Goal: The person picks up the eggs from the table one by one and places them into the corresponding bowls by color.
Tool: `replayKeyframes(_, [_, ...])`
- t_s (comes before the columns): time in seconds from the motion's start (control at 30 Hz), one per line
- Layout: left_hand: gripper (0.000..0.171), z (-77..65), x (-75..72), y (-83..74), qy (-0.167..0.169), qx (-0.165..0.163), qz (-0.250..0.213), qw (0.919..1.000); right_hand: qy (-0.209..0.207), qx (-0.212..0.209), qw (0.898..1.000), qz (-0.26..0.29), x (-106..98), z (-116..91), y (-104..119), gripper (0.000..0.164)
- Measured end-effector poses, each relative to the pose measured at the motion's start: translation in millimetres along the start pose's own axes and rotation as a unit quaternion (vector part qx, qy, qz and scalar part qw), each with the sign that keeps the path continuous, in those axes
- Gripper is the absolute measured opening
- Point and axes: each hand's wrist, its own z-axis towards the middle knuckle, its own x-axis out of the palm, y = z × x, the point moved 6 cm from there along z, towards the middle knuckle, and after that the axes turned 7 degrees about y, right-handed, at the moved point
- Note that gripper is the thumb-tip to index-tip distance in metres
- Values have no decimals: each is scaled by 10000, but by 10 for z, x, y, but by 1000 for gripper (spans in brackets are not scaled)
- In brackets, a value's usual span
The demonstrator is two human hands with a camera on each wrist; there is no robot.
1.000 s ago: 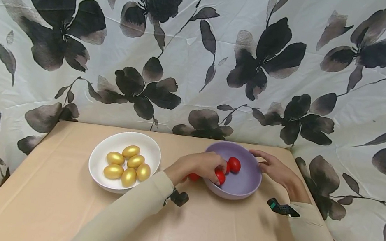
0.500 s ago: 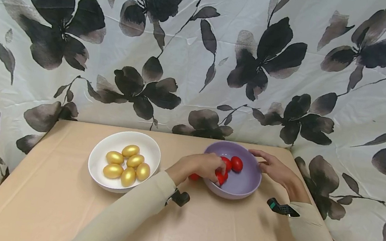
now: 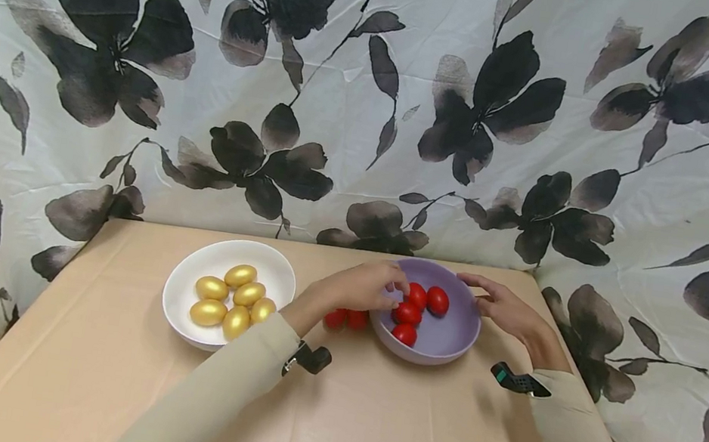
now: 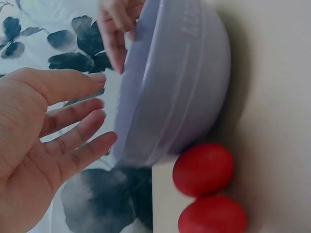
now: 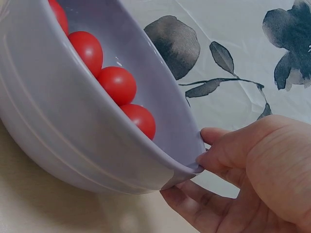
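My left hand (image 3: 364,285) hovers at the left rim of the purple bowl (image 3: 447,334), its fingers loosely spread and holding nothing. Several red eggs (image 3: 407,314) lie together inside that bowl. Just outside its left side, two more red eggs (image 4: 203,170) rest on the table, partly below the left hand in the head view. On the opposite side, my right hand (image 3: 509,313) holds the bowl's rim between thumb and fingers, plainly seen in the right wrist view, where the red eggs (image 5: 116,85) also show.
A white bowl (image 3: 177,305) with several gold eggs (image 3: 208,312) stands left of the purple bowl, partly behind the left forearm. Both bowls sit near the far edge of the light wooden-coloured table (image 3: 366,421). A floral cloth (image 3: 372,101) hangs behind.
The left hand has let go of a red egg in the purple bowl and moved up and left to the rim. More red eggs are now visible there. The right hand stays on the rim.
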Motion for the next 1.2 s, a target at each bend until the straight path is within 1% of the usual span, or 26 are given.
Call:
replayKeyframes(0.07, [30,-62,-68,47,-181,-67,-18,9998,-8,7,10000,-20,-6,3,-1,61])
replayKeyframes(0.13, [31,-117,-107,102,-280,-164,-44,9995,-17,5,10000,-66,-9,5,2,62])
replayKeyframes(0.3, [32,-232,-116,211,-446,-440,-28,9980,-8,21,10000,-59,-7,1,4,62])
replayKeyframes(0.43, [32,-305,-71,266,-639,-676,146,9956,-21,53,10000,-16,-8,0,-7,61])
replayKeyframes(0.5, [33,-346,-43,297,-745,-837,158,9936,-25,46,10000,-8,-5,0,-3,61])
replayKeyframes(0.73, [37,-489,99,426,-1070,-1429,-209,9837,-13,87,9999,53,8,-12,12,61])
replayKeyframes(0.87, [41,-550,189,495,-1158,-1634,-222,9795,-30,90,9999,39,8,-21,18,60])
replayKeyframes(1.07, [43,-632,296,589,-1195,-1976,-293,9725,-19,84,9999,54,15,-24,28,60])
replayKeyframes(1.2, [43,-656,351,648,-1269,-2095,-339,9689,-22,75,10000,41,13,-20,21,60])
